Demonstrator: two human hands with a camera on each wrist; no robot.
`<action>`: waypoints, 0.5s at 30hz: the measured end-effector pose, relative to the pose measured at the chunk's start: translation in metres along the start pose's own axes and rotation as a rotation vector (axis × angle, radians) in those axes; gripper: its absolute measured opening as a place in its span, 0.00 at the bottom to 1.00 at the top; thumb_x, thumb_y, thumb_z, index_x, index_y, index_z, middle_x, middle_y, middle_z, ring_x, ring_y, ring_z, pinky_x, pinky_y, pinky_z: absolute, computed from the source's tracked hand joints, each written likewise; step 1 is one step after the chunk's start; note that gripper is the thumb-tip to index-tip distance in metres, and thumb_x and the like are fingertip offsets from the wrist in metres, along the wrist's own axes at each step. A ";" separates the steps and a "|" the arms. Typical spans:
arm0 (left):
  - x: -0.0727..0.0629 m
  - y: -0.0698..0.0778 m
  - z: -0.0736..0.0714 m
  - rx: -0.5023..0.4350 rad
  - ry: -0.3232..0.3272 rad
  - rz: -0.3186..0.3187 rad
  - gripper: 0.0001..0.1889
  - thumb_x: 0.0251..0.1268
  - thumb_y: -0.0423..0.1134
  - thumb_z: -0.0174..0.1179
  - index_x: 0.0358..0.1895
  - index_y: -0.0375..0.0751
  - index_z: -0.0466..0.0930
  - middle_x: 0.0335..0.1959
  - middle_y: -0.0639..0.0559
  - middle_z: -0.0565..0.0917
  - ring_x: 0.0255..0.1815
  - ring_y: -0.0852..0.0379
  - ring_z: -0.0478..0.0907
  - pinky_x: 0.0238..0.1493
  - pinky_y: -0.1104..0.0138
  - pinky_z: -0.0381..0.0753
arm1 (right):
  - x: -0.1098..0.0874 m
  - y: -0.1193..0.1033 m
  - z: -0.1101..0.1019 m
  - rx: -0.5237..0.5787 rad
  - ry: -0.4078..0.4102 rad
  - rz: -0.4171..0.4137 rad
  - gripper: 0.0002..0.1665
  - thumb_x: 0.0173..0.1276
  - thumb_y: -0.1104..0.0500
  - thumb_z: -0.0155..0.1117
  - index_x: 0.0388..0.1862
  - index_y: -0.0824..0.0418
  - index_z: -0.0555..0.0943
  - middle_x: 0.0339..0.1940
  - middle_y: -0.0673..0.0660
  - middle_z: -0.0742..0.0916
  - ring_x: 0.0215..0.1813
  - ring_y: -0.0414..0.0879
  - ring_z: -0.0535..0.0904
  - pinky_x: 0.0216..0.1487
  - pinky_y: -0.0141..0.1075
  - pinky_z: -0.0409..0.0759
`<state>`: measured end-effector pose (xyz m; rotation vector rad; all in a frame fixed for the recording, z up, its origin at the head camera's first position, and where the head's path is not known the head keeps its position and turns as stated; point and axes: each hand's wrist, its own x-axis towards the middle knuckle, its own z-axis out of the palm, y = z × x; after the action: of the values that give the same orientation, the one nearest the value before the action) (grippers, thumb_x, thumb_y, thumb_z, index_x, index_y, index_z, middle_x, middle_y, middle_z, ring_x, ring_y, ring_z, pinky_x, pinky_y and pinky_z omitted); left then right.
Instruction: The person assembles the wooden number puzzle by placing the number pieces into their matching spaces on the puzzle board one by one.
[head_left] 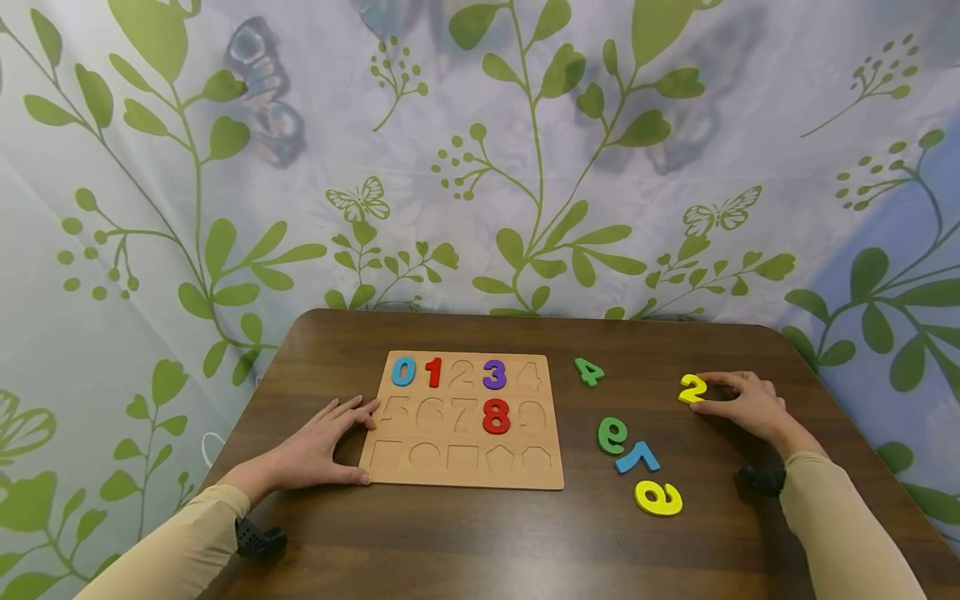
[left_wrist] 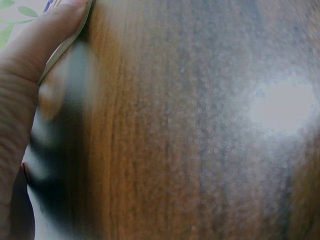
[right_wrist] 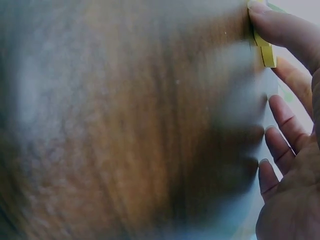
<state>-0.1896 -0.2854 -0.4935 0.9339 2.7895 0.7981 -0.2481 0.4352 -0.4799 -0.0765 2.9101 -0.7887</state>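
Note:
A wooden number puzzle board (head_left: 442, 461) lies on the table, with a blue 0 (head_left: 403, 372), a red 1 (head_left: 434, 372), a purple 3 (head_left: 494, 375) and a red 8 (head_left: 496, 416) in its recesses. My left hand (head_left: 318, 446) rests at the board's left edge, fingers spread, thumb by the near corner. In the left wrist view the thumb (left_wrist: 42, 42) touches the board's edge. Over on the right, my right hand (head_left: 746, 407) pinches a yellow number 2 (head_left: 691, 388) between thumb and index finger. The yellow piece (right_wrist: 268, 56) shows only partly in the right wrist view.
Right of the board lie a green 4 (head_left: 589, 372), a green 6 or 9 (head_left: 612, 436), a blue 7 (head_left: 637, 457) and a yellow 6 or 9 (head_left: 658, 497). The brown table (head_left: 480, 542) meets a leaf-patterned cloth (head_left: 420, 167) behind it.

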 end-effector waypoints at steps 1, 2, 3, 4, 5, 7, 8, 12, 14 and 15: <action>0.000 0.000 0.000 0.000 -0.002 -0.001 0.35 0.51 0.69 0.73 0.56 0.54 0.73 0.80 0.49 0.63 0.81 0.37 0.52 0.77 0.37 0.43 | 0.000 0.000 0.000 0.001 0.003 0.000 0.51 0.65 0.33 0.70 0.74 0.64 0.69 0.69 0.79 0.62 0.64 0.79 0.51 0.52 0.74 0.51; 0.000 0.000 0.000 0.002 -0.003 -0.001 0.36 0.51 0.69 0.72 0.56 0.54 0.73 0.80 0.49 0.63 0.81 0.37 0.52 0.77 0.37 0.43 | 0.000 0.001 0.000 0.000 0.006 -0.001 0.51 0.65 0.33 0.70 0.74 0.65 0.70 0.69 0.79 0.62 0.65 0.79 0.51 0.53 0.74 0.50; 0.000 0.001 -0.001 0.002 -0.005 -0.001 0.36 0.51 0.70 0.72 0.56 0.54 0.73 0.80 0.49 0.62 0.81 0.37 0.52 0.77 0.37 0.43 | 0.000 0.001 0.001 -0.001 0.009 -0.003 0.51 0.65 0.33 0.70 0.74 0.65 0.70 0.69 0.79 0.62 0.65 0.79 0.51 0.53 0.74 0.50; 0.000 0.001 -0.001 0.002 -0.008 -0.004 0.36 0.50 0.70 0.72 0.57 0.54 0.73 0.80 0.49 0.62 0.81 0.37 0.52 0.77 0.37 0.43 | 0.000 0.001 0.001 -0.001 0.013 -0.006 0.51 0.65 0.33 0.70 0.74 0.65 0.70 0.69 0.78 0.63 0.65 0.79 0.51 0.53 0.74 0.50; 0.000 0.001 -0.002 0.003 -0.009 -0.004 0.36 0.50 0.70 0.72 0.57 0.54 0.73 0.80 0.49 0.62 0.81 0.37 0.52 0.77 0.37 0.43 | 0.000 0.001 0.001 -0.001 0.017 -0.008 0.51 0.65 0.33 0.70 0.74 0.65 0.70 0.69 0.78 0.63 0.65 0.79 0.51 0.53 0.73 0.50; 0.000 0.002 -0.002 0.004 -0.011 -0.005 0.37 0.50 0.70 0.72 0.57 0.53 0.73 0.80 0.49 0.62 0.81 0.37 0.52 0.77 0.37 0.43 | 0.000 0.002 0.002 -0.003 0.025 -0.013 0.50 0.65 0.33 0.70 0.73 0.65 0.70 0.68 0.77 0.65 0.66 0.78 0.51 0.52 0.72 0.52; 0.000 0.003 -0.002 0.005 -0.011 -0.005 0.37 0.50 0.70 0.72 0.57 0.53 0.73 0.80 0.48 0.62 0.81 0.37 0.52 0.77 0.36 0.43 | 0.000 0.002 0.003 -0.004 0.029 -0.016 0.50 0.65 0.33 0.70 0.73 0.65 0.70 0.67 0.77 0.66 0.65 0.78 0.51 0.52 0.71 0.52; 0.000 0.003 -0.003 0.005 -0.013 -0.005 0.37 0.50 0.70 0.72 0.57 0.53 0.73 0.80 0.48 0.62 0.81 0.36 0.52 0.76 0.36 0.43 | -0.001 0.002 0.005 0.000 0.044 -0.019 0.51 0.65 0.33 0.70 0.72 0.68 0.70 0.65 0.75 0.68 0.65 0.77 0.53 0.51 0.69 0.54; 0.000 0.003 -0.002 0.007 -0.015 -0.005 0.36 0.50 0.70 0.72 0.56 0.54 0.73 0.80 0.48 0.62 0.81 0.36 0.52 0.76 0.36 0.43 | -0.001 0.000 0.005 0.012 0.045 -0.019 0.51 0.66 0.33 0.69 0.73 0.69 0.69 0.65 0.76 0.68 0.65 0.77 0.53 0.52 0.71 0.53; 0.000 0.003 -0.003 0.008 -0.015 -0.005 0.36 0.50 0.70 0.72 0.56 0.54 0.73 0.80 0.49 0.62 0.81 0.37 0.52 0.76 0.36 0.43 | 0.000 -0.002 0.005 0.017 0.044 -0.018 0.52 0.66 0.33 0.68 0.73 0.69 0.68 0.65 0.76 0.68 0.65 0.77 0.53 0.53 0.72 0.52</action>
<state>-0.1888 -0.2842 -0.4897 0.9299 2.7828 0.7761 -0.2472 0.4312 -0.4836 -0.0856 2.9476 -0.8280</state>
